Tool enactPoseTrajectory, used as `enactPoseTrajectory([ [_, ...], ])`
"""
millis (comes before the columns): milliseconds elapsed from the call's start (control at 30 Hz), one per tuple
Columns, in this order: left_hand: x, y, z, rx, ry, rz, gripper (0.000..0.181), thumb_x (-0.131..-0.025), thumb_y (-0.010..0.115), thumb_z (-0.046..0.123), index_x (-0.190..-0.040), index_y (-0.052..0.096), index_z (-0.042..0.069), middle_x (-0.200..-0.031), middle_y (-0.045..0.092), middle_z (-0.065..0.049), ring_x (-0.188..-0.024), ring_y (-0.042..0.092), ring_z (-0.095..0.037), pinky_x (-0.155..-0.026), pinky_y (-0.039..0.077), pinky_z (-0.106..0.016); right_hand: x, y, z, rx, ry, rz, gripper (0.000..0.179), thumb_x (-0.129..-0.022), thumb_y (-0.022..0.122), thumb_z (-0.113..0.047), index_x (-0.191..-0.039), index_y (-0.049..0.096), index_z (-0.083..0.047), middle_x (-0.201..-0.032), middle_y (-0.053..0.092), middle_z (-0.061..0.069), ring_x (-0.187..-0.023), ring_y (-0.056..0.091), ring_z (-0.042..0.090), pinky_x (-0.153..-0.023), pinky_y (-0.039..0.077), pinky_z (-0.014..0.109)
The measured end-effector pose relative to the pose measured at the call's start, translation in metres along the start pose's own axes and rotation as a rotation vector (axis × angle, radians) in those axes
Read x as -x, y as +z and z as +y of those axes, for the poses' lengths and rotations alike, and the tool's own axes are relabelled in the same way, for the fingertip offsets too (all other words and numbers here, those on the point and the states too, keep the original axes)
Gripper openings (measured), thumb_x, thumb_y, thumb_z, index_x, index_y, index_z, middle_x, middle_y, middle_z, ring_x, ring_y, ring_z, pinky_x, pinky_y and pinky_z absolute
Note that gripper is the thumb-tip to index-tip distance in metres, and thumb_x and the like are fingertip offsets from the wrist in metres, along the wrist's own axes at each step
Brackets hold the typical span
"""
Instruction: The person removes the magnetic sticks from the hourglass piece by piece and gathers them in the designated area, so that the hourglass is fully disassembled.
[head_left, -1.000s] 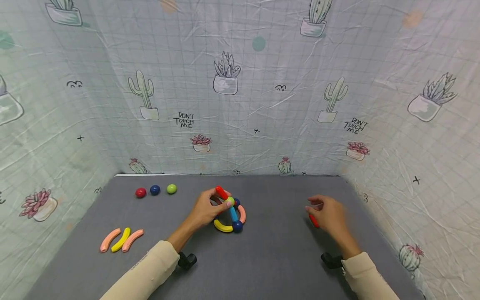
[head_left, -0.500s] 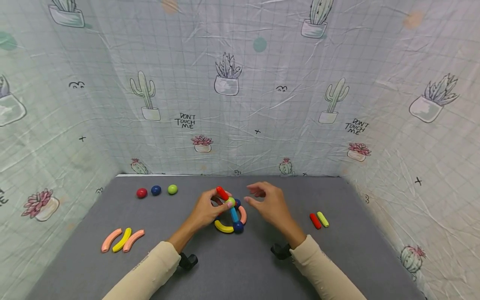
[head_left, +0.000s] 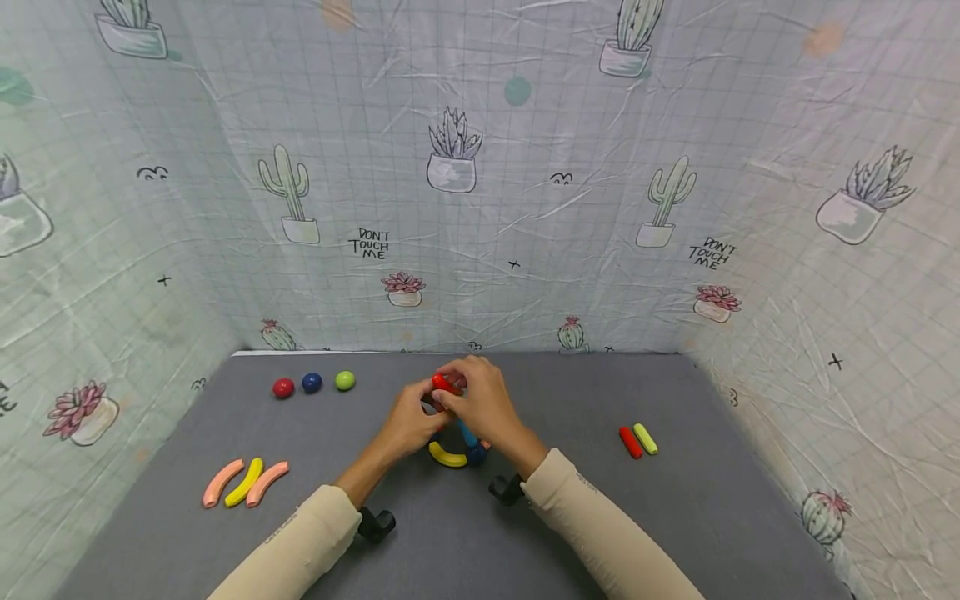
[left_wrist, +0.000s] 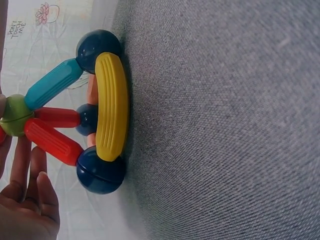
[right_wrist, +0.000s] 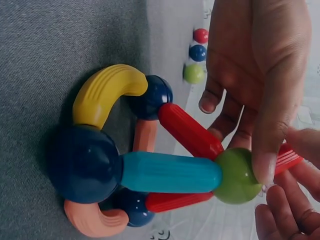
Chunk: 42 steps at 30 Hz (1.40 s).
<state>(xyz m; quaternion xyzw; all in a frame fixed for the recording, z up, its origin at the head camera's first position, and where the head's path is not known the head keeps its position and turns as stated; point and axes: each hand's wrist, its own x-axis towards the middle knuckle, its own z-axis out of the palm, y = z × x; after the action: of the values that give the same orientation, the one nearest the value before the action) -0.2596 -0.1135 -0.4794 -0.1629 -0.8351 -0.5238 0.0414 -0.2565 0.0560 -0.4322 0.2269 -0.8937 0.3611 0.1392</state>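
Note:
A pyramid of magnetic rods and balls stands on the grey table. Its base has dark blue balls (right_wrist: 84, 164) joined by a curved yellow rod (left_wrist: 112, 107) and curved pink rods (right_wrist: 95, 218). A blue rod (right_wrist: 170, 172) and two red rods lean up to a green ball (right_wrist: 239, 176) at the top. My left hand (head_left: 410, 418) holds this green ball, its thumb pressed on it. Another red rod (head_left: 442, 382) juts up from the green ball, and my right hand (head_left: 480, 402) pinches it between thumb and fingers. In the head view my right hand covers the green ball.
Left on the table (head_left: 360, 533) lie a red ball (head_left: 283, 388), a blue ball (head_left: 312, 382) and a green ball (head_left: 345, 380). Nearer are curved pink rods (head_left: 222, 483) and a yellow one (head_left: 244, 482). A red rod (head_left: 631, 442) and a yellow-green rod (head_left: 645, 438) lie right.
My right hand has left the straight rods on the right and come leftward to the pyramid, where it now grips the upper red rod. My left hand has stayed in place.

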Motion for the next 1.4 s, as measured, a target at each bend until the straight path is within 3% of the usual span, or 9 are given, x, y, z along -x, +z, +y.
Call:
enactPoseTrajectory([
  [167,0.000,0.001,0.000,0.005,0.025,-0.009,0.025,-0.092,0.080,0.012,-0.115,0.075,0.007,-0.100,0.074,-0.009,-0.087,0.066,-0.016,-0.072,0.056,-0.025,0.004,-0.002,0.002,-0.087,0.041,0.018,0.018,-0.094,0.083,-0.023,-0.110,0.077,-0.018,-0.103,0.072,-0.002,-0.093,0.068,0.014,-0.085,0.057,0.031],
  [333,0.001,0.000,0.001,0.028,0.038,-0.011,0.025,-0.094,0.083,0.019,-0.116,0.076,0.009,-0.108,0.075,-0.010,-0.089,0.066,-0.019,-0.077,0.057,-0.028,0.010,-0.008,0.012,-0.266,0.093,0.033,0.017,-0.098,0.079,-0.021,-0.112,0.074,-0.014,-0.102,0.075,0.000,-0.089,0.070,0.011,-0.083,0.060,0.028],
  [500,0.002,0.000,0.001,0.037,0.012,-0.016,0.027,-0.095,0.082,0.023,-0.117,0.076,0.009,-0.113,0.076,-0.012,-0.091,0.066,-0.020,-0.079,0.058,-0.032,0.012,-0.012,0.023,-0.485,0.202,0.041,0.020,-0.101,0.075,-0.018,-0.117,0.073,-0.007,-0.106,0.074,0.010,-0.089,0.071,0.017,-0.085,0.063,0.036],
  [600,0.002,0.001,0.000,0.037,0.009,-0.019,0.026,-0.095,0.083,0.023,-0.117,0.077,0.011,-0.114,0.076,-0.010,-0.091,0.066,-0.018,-0.080,0.058,-0.032,0.013,-0.016,0.026,-0.540,0.250,0.062,0.020,-0.100,0.076,-0.018,-0.117,0.074,-0.007,-0.106,0.074,0.013,-0.090,0.071,0.020,-0.086,0.063,0.039],
  [767,0.002,0.001,0.000,0.046,0.022,-0.026,0.028,-0.096,0.082,0.023,-0.120,0.077,0.010,-0.115,0.077,-0.007,-0.091,0.066,-0.017,-0.082,0.057,-0.033,0.017,-0.025,0.036,-0.453,0.269,0.089,0.020,-0.096,0.081,-0.017,-0.115,0.076,-0.012,-0.102,0.076,0.008,-0.090,0.073,0.020,-0.083,0.062,0.032],
  [967,0.003,0.001,0.001,0.043,0.017,-0.039,0.026,-0.097,0.081,0.025,-0.120,0.077,0.014,-0.115,0.076,-0.005,-0.092,0.065,-0.021,-0.080,0.056,-0.032,0.030,-0.044,0.065,-0.278,0.290,0.136,0.022,-0.092,0.085,-0.018,-0.113,0.081,-0.016,-0.100,0.078,0.003,-0.088,0.072,0.016,-0.081,0.061,0.030],
  [1133,0.004,0.002,0.001,0.036,0.028,-0.046,0.024,-0.097,0.080,0.025,-0.120,0.077,0.017,-0.115,0.076,-0.005,-0.093,0.065,-0.021,-0.080,0.056,-0.031,0.048,-0.072,0.097,-0.161,0.316,0.151,0.026,-0.090,0.087,-0.020,-0.116,0.082,-0.015,-0.102,0.079,0.006,-0.089,0.072,0.018,-0.081,0.059,0.031],
  [1400,0.003,0.001,0.006,0.013,0.011,-0.045,0.023,-0.097,0.080,0.026,-0.119,0.076,0.019,-0.113,0.075,-0.005,-0.092,0.065,-0.019,-0.081,0.055,-0.033,0.077,-0.120,0.150,-0.040,0.420,0.158,0.031,-0.093,0.085,-0.023,-0.119,0.080,-0.007,-0.105,0.079,0.012,-0.086,0.071,0.016,-0.070,0.055,0.026],
])
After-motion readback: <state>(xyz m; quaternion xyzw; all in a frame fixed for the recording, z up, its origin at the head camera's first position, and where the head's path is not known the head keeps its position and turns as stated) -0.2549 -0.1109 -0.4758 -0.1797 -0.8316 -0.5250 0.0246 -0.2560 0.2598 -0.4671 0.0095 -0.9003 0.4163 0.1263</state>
